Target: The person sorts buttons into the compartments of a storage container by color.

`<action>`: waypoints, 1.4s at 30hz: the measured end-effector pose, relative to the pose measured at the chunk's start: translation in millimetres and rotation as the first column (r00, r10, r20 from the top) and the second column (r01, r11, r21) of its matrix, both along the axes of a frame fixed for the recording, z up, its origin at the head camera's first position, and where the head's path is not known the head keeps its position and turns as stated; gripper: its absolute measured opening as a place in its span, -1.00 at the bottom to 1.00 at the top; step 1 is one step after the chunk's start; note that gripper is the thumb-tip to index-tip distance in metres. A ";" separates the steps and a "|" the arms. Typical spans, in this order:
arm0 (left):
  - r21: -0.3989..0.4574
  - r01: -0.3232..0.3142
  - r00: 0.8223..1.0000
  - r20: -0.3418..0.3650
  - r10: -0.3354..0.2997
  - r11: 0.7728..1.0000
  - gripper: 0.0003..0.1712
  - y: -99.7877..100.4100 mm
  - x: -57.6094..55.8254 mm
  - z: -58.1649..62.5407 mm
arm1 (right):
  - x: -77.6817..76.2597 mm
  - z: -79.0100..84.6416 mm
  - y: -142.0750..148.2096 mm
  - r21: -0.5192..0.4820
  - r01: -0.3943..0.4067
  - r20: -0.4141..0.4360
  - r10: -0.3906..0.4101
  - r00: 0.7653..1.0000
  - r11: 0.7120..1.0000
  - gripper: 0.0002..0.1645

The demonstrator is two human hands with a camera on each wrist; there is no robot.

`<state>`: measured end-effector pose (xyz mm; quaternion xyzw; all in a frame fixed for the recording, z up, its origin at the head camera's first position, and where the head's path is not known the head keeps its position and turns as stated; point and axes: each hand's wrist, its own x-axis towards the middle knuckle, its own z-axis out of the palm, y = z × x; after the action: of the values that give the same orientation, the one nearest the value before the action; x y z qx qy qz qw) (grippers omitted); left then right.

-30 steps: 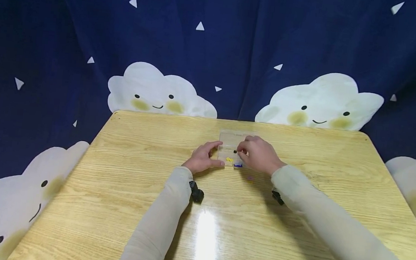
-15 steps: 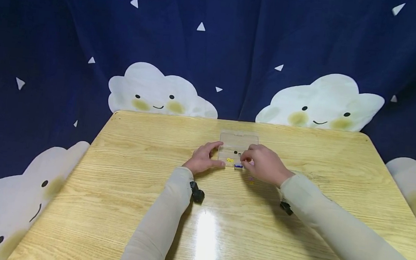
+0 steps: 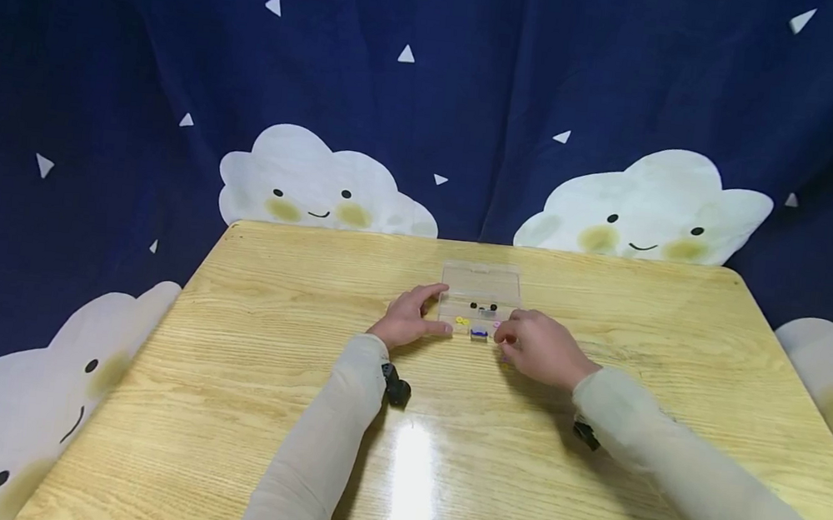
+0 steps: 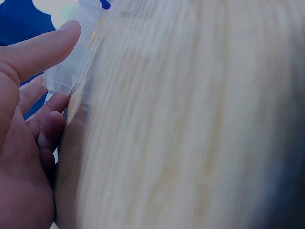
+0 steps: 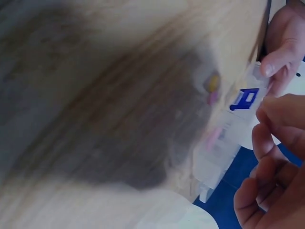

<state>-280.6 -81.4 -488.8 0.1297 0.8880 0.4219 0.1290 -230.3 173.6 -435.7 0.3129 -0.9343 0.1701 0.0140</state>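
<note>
A clear plastic box (image 3: 463,306) with its lid (image 3: 481,280) raised stands near the table's far edge. My left hand (image 3: 407,316) holds its left end, thumb at the front corner and index finger towards the back. Inside are yellow pieces (image 3: 462,321), black pieces (image 3: 493,308) and a pink piece (image 3: 496,325). A blue piece with a rectangular opening (image 5: 245,98) shows at the front. My right hand (image 3: 539,347) hovers by the front right corner, fingers loosely curled, thumb and index tips close together, nothing visible between them. Below its fingertips lie small yellow (image 5: 213,84) and pink (image 5: 212,98) bits.
The wooden table (image 3: 286,365) reaches back to a dark blue curtain (image 3: 470,89) printed with clouds and triangles. Black wrist devices (image 3: 397,386) sit on both sleeves. A bright glare strip (image 3: 411,486) lies on the front of the tabletop.
My right hand has drawn back from above the box to its front right corner. Another black piece now shows inside, and more of the lid is uncovered. The left hand keeps its place.
</note>
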 end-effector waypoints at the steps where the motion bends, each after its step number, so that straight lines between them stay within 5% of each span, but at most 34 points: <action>1: 0.000 0.001 1.000 0.001 -0.001 1.000 -0.08 0.2 0.1 -0.1 | 0.9 -1.6 0.8 0.001 -0.005 -0.005 0.005 1.000 1.000 -0.86; 24: -0.011 -0.006 1.000 0.002 0.006 1.000 -0.08 0.8 -0.1 1.6 | 0.9 -27.1 13.3 0.056 -0.028 -0.019 0.029 0.999 0.998 -0.83; 42: -0.008 -0.008 1.000 0.010 0.008 1.000 -0.07 2.4 0.2 1.9 | 1.3 -30.5 15.7 0.036 -0.014 -0.024 0.015 1.000 0.999 -0.91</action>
<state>-280.4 -78.9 -486.9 0.1234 0.8896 0.4193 0.1321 -228.9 189.3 -466.3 0.3219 -0.9347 0.1495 0.0186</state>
